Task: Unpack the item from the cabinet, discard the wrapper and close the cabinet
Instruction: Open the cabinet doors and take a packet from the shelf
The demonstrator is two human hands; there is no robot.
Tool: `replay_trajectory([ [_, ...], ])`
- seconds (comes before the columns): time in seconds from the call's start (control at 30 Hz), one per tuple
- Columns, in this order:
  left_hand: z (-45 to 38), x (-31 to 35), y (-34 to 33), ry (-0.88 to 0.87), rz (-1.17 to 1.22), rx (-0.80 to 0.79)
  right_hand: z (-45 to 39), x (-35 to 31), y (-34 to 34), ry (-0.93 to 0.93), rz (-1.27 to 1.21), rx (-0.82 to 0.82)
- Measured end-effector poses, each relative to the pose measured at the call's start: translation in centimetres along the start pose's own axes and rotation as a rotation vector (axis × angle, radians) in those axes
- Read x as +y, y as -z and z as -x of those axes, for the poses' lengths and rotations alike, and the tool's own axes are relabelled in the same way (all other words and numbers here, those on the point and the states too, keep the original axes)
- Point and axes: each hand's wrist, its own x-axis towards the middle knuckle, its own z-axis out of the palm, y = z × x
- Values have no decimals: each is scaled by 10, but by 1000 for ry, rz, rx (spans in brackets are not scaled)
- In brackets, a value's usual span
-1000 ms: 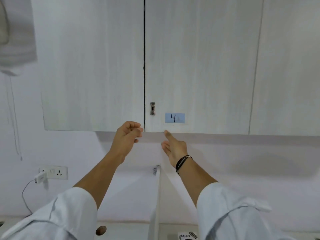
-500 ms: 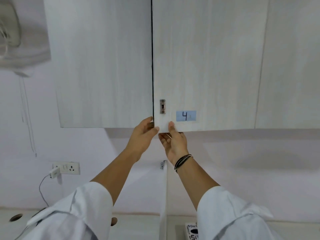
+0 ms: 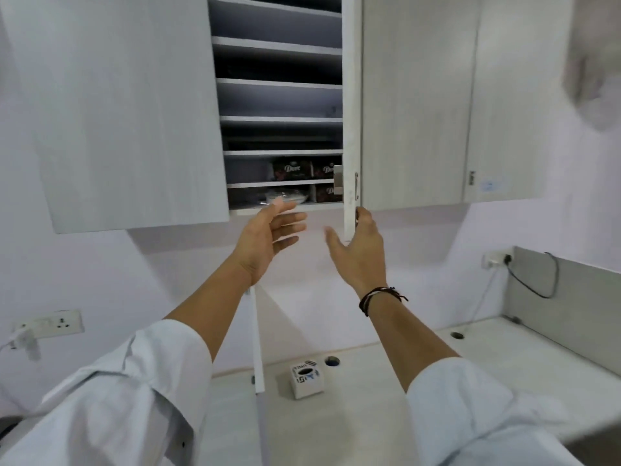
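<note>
The cabinet door (image 3: 351, 95) stands swung out, edge-on to me. My right hand (image 3: 361, 253) grips its lower corner, thumb on the left side and fingers on the right. Inside, several shelves (image 3: 279, 120) show. Dark Dove boxes (image 3: 291, 171) sit on the second shelf from the bottom, and another Dove box (image 3: 326, 193) is on the bottom shelf. Beside that box lies a clear plastic-wrapped item (image 3: 287, 197). My left hand (image 3: 268, 237) hovers just below the bottom shelf, fingers spread, holding nothing.
Closed doors flank the opening on the left (image 3: 117, 112) and right (image 3: 416, 112). Below, a white counter (image 3: 369, 398) carries a small white printed box (image 3: 306, 381) beside a thin upright divider (image 3: 258, 338). Wall sockets (image 3: 50, 326) with cables sit left and right.
The door numbered 4 was shut a second ago; both hands took its lower corner and it has swung out to the right. My left hand has come off it and opened.
</note>
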Motion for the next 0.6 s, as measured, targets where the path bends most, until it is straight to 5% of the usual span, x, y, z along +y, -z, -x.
replay_trajectory([
  [0.23,2,5,-16,-62,-54,124,5,19,56,-46,171,194],
  [0.4,-10,1,-19,-63,-55,152,22,5,55,339,328,315],
  [0.6,-50,-14,-8,-133,-296,248,-20,-2,-1,258,75,40],
])
